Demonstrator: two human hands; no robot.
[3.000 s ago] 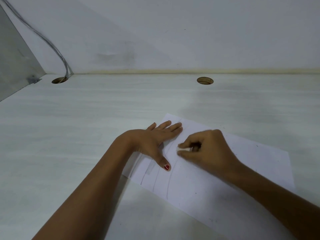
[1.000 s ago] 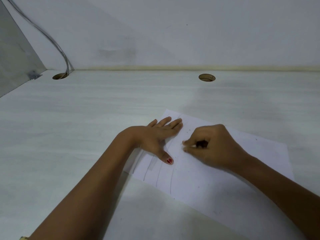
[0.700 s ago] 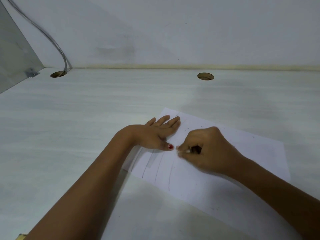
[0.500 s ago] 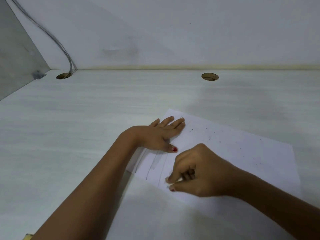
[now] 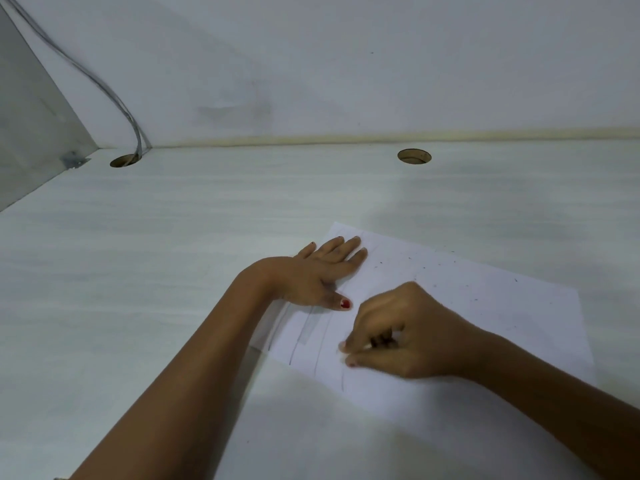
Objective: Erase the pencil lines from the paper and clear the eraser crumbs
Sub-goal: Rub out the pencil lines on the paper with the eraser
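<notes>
- Head view, centre of the frame: your left hand lies flat on the upper-left part of the paper, fingers straight and close together, thumb tucked in toward the palm. It holds nothing; it only pins the sheet to the desk.
- Head view, lower centre: your right hand has its fingers curled, forefinger and thumb pinching narrow on a pale sliver that I take to be the eraser. Most of it is hidden in the grip.
- Change: 1 second ago that hand worked near your left fingertips. It has since dropped to the lower-left part of the sheet and sits beside the rightmost line.
- At least 3 pencil lines remain here, running down to the near edge, so the erasing is likely well short of done.
- The move uncovered dark eraser crumbs scattered over the upper right of the paper. None look swept yet, so clearing still waits.
- Your left thumb was spread 3 seconds ago and is now drawn in, leaving the lines free to rub.
</notes>
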